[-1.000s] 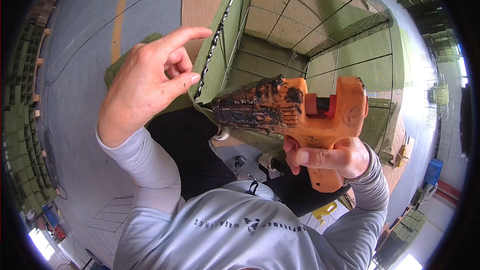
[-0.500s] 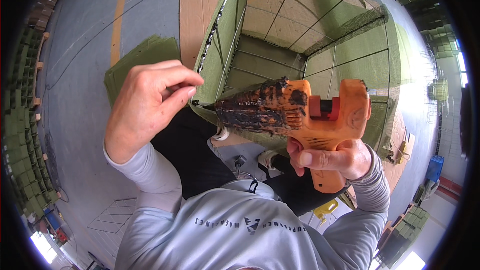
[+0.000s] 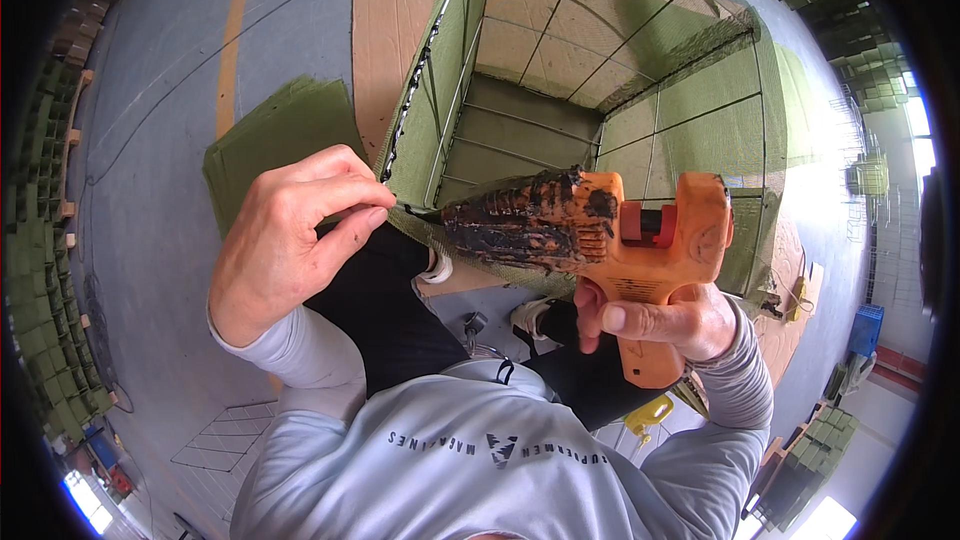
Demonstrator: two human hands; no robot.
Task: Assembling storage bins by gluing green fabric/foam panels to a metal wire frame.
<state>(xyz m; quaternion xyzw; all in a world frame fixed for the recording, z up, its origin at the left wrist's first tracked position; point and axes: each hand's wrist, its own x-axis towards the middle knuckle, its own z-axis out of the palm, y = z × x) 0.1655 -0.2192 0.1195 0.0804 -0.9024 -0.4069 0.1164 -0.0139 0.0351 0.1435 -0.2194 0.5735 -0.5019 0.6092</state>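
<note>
Right hand clasped glue gun; left hand curled, pinch unclear. Black beads lined mesh basket's nine-o'clock edge; remainder uncertain.

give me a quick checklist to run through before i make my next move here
1. Glue gun gripped in the right hand: ok.
2. Gun's nose pointing toward the near left corner of the green box: ok.
3. Left hand well clear of the nose: not ok, its fingertips look very close in front of it.
4. Nose clean: not ok, black smears cover it.
5. Trigger released: cannot tell, it is hidden.
6. Black blobs along the box's left rim set hard: cannot tell.
</note>
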